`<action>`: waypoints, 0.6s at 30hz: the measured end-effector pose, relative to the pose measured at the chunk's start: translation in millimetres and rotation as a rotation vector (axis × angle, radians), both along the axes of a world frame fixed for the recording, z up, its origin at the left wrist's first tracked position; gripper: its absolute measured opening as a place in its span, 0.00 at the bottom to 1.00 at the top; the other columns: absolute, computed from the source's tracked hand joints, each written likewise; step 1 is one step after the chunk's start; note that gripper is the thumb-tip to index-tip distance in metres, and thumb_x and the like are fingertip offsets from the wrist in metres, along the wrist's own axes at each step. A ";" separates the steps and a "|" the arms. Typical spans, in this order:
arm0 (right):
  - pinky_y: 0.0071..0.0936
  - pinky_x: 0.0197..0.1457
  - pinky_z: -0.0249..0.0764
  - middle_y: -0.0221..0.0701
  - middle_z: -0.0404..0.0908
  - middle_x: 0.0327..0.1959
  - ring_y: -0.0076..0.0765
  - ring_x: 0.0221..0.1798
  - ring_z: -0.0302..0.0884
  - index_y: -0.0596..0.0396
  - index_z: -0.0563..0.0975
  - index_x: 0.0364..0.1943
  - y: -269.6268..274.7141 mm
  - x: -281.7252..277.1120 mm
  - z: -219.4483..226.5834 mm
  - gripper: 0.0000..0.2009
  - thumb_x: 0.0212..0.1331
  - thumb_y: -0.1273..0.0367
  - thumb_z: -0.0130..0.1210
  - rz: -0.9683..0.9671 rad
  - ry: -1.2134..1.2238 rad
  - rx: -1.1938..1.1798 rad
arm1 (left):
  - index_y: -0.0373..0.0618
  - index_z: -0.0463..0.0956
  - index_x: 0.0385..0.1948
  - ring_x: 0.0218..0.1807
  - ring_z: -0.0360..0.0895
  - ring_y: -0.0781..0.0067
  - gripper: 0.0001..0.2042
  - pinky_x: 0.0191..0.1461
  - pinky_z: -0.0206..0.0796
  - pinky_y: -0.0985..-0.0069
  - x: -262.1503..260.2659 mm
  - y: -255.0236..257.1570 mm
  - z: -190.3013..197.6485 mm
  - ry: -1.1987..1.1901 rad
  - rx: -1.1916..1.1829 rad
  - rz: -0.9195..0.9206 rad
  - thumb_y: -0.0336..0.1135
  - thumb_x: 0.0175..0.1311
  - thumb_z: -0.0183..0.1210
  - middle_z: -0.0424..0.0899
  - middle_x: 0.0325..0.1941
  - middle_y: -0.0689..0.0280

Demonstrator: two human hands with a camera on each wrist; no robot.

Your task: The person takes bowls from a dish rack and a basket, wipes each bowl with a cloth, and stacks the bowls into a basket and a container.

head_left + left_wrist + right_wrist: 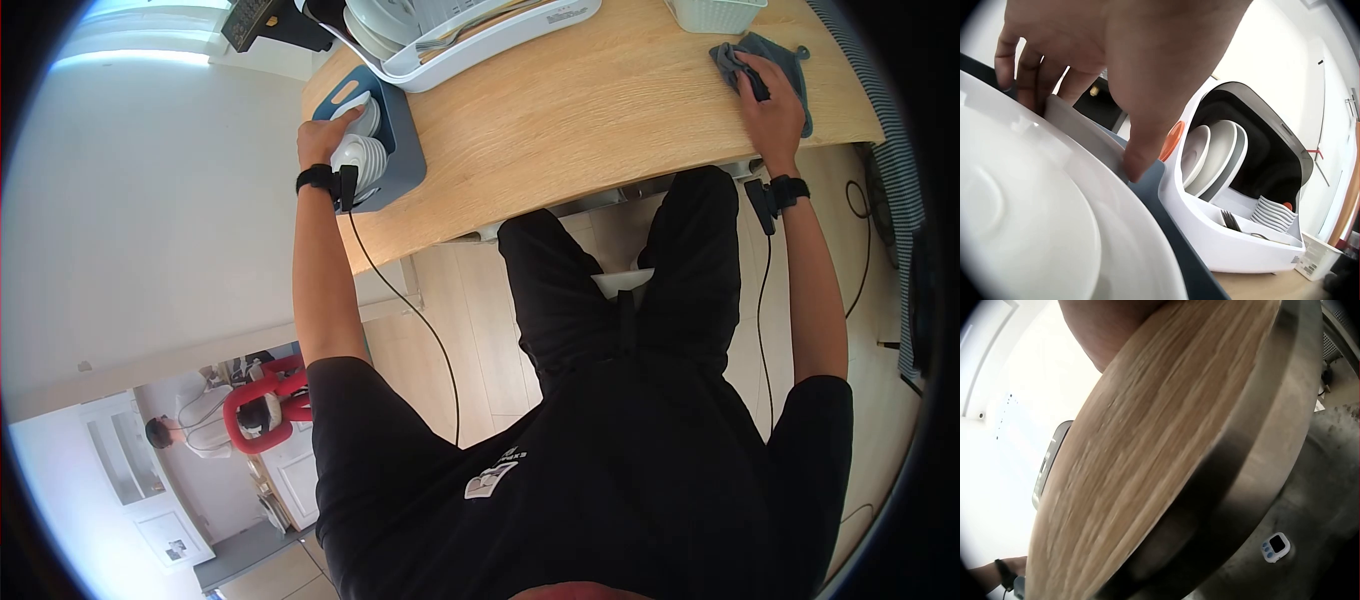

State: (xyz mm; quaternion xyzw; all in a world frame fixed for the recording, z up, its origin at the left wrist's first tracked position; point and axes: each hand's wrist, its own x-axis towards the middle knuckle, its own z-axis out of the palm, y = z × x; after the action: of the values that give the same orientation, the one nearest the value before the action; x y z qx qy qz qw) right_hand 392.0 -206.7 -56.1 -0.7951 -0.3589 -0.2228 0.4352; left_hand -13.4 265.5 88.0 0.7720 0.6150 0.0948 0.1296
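Note:
My left hand point(322, 138) reaches into a blue-grey basket point(405, 140) at the table's left end. Its thumb and fingers pinch the rim of a white dish point(1082, 134), seen nearly edge-on in the left wrist view. Beside that dish, nearer my body, a stack of white bowls point(360, 160) stands in the same basket. At the table's right end my right hand point(775, 115) grips a bunched part of a grey cloth point(785, 60); the rest of the cloth lies flat beside it. The right wrist view shows mainly the table edge, and the cloth is hidden there.
A white dish rack point(500, 45) with plates point(1222, 153) and cutlery stands at the back of the wooden table point(570, 130). A white plastic basket point(715, 15) is at the back right. Cables point(440, 345) hang from both wrists. Another person point(200, 425) is in the background.

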 end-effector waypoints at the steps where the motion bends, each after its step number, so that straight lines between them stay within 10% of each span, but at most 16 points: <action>1: 0.28 0.53 0.78 0.24 0.85 0.52 0.38 0.51 0.84 0.40 0.84 0.51 -0.4 -0.2 0.2 0.13 0.62 0.67 0.62 0.007 -0.006 0.006 | 0.27 0.85 0.35 0.46 0.87 0.53 0.37 0.55 0.75 0.65 -1.0 0.5 -0.4 0.006 -0.001 -0.004 0.60 0.38 0.78 0.88 0.43 0.46; 18: 0.28 0.54 0.78 0.23 0.85 0.51 0.37 0.51 0.84 0.39 0.84 0.52 -0.2 2.3 -3.4 0.14 0.62 0.68 0.62 0.006 -0.008 0.009 | 0.22 0.82 0.42 0.49 0.84 0.58 0.41 0.54 0.72 0.68 -5.3 10.3 -10.8 0.138 -0.040 -0.069 0.63 0.45 0.75 0.87 0.46 0.47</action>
State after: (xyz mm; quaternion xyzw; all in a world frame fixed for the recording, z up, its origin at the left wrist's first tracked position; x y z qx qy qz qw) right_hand 394.3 -206.9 -59.5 -0.7912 -0.3617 -0.2263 0.4382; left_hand -18.7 275.8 77.3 0.7948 0.5971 0.0243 0.1056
